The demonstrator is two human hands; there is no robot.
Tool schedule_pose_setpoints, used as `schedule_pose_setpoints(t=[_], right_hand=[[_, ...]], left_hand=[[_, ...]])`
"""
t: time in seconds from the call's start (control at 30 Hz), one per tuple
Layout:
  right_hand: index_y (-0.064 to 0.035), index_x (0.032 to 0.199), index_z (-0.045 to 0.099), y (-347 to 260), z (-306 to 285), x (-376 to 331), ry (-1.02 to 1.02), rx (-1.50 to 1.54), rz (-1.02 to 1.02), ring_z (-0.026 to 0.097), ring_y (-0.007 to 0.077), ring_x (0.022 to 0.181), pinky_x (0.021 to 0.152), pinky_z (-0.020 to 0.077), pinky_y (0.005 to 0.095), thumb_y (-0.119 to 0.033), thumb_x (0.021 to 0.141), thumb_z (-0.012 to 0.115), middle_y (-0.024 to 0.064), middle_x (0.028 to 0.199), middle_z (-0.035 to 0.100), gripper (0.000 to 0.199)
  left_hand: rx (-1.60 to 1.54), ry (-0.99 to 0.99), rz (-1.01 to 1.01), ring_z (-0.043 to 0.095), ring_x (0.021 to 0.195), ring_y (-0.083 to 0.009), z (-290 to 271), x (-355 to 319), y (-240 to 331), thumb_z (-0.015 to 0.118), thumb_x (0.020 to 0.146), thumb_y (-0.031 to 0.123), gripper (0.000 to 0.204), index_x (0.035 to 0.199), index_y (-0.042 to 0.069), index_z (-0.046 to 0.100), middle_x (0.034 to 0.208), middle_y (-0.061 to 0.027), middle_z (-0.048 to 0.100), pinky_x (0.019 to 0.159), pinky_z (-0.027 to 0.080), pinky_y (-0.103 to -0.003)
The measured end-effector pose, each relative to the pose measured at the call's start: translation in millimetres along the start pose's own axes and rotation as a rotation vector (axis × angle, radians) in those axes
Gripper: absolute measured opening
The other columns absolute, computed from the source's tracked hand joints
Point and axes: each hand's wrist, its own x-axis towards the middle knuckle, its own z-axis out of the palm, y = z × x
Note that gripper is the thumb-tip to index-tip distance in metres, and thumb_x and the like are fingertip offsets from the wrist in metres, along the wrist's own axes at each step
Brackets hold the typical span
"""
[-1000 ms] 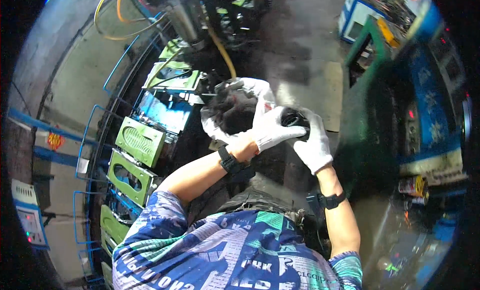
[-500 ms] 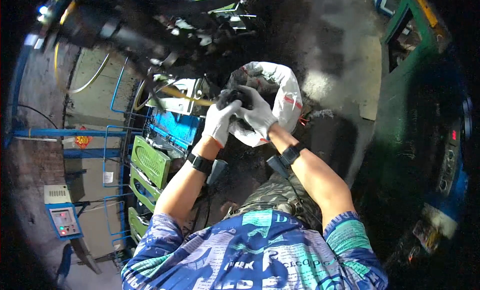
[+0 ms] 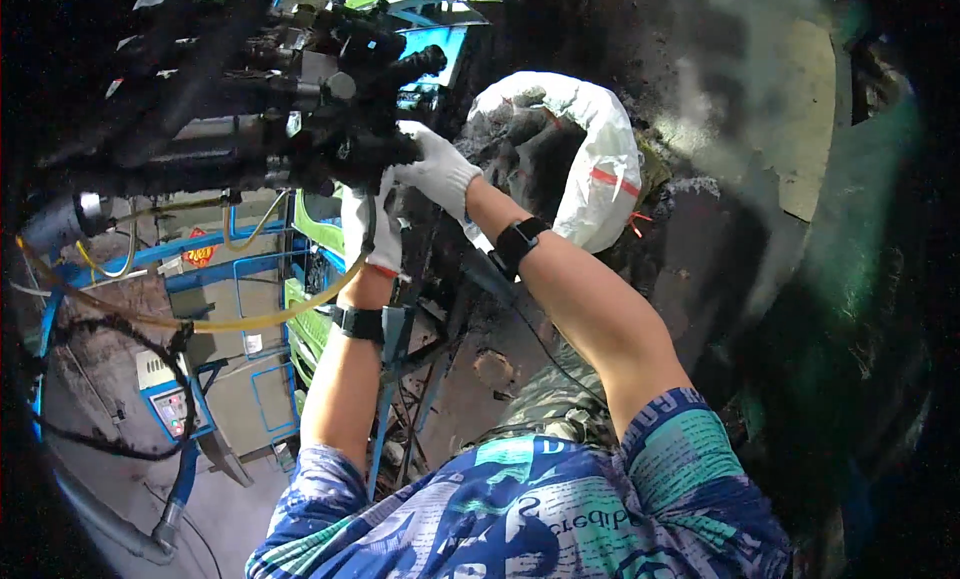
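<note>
Both my hands wear white knit gloves and are up against a blackened machine (image 3: pixel 330 129) full of dark rods and fittings. My left hand (image 3: pixel 372 229) is below its right end, with the fingers curled and partly hidden. A yellow hose (image 3: pixel 260 321) curves up to this hand, where a dark tube lies across the glove. My right hand (image 3: pixel 436 169) reaches in from the right, its fingers bent against the machine's dark end; what they grip is hidden. Just right of that hand stands an open white sack (image 3: pixel 600 179) with a rolled rim and dark, sooty contents.
Green slotted panels (image 3: pixel 308 329) stand beyond my left forearm. Farther left are a control box (image 3: pixel 172 404) and a black cable (image 3: pixel 110 444). A green-tinted machine side (image 3: pixel 850 269) rises at the right. Dark dirt covers the floor around the sack.
My hands have moved left from the sack's mouth to the machine. The dark clump they held is no longer visible. The machine and yellow hose now appear closer, and the view has shifted.
</note>
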Motion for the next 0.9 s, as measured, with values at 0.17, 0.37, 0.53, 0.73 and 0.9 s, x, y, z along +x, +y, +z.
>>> schedule_pose_setpoints(t=[0.17,0.37,0.53,0.73,0.9], right_hand=[[-0.0059,0.136,0.062,12.8,-5.0,23.9,-0.108,0.117,-0.008,0.064,0.0123,0.100,0.093,0.0549,0.0313,-0.012,0.092,0.072,0.0070,0.118,0.072,0.046],[-0.0024,0.138,0.060,8.2,-19.5,28.9,-0.224,0.265,0.094,0.064,0.0151,0.107,0.097,0.0552,0.0342,-0.012,0.094,0.073,0.0069,0.124,0.068,0.047],[-0.0005,0.149,0.053,4.2,-27.9,31.9,-0.342,0.381,0.194,0.059,0.0158,0.117,0.102,0.0512,0.0328,-0.018,0.103,0.067,0.0095,0.136,0.063,0.051],[0.0030,0.136,0.062,37.4,-19.2,48.7,-0.359,0.913,0.483,0.071,0.0226,0.102,0.091,0.0578,0.0376,-0.015,0.102,0.067,0.0122,0.119,0.073,0.039],[0.0006,0.128,0.067,70.2,-16.8,66.1,-0.390,-0.299,-0.090,0.072,0.0255,0.097,0.088,0.0571,0.0403,-0.039,0.106,0.059,0.0188,0.107,0.074,0.046]], left_hand=[[0.057,0.178,-0.133,0.066,0.106,-0.0154,-23.6,13.2,-25.2,0.066,0.104,0.016,0.033,0.137,0.012,0.064,0.125,-0.0014,0.069,0.089,0.056,-0.031],[-0.019,0.154,-0.181,0.067,0.086,-0.0140,-38.7,20.2,-26.6,0.068,0.101,0.024,0.018,0.113,0.011,0.072,0.099,0.0007,0.070,0.076,0.058,-0.033],[0.208,0.238,-0.117,0.064,0.083,-0.0140,-55.7,15.2,-28.2,0.069,0.102,0.023,0.017,0.110,0.010,0.071,0.096,0.0001,0.067,0.076,0.054,-0.032],[0.563,0.189,-0.067,0.063,0.099,-0.0182,-100.1,-1.6,-31.9,0.068,0.103,0.023,0.026,0.123,0.007,0.067,0.111,-0.0037,0.067,0.090,0.050,-0.033],[0.732,0.144,0.048,0.062,0.112,-0.0217,-95.8,8.0,-33.1,0.067,0.104,0.023,0.035,0.133,0.005,0.063,0.124,-0.0069,0.067,0.103,0.046,-0.035]])
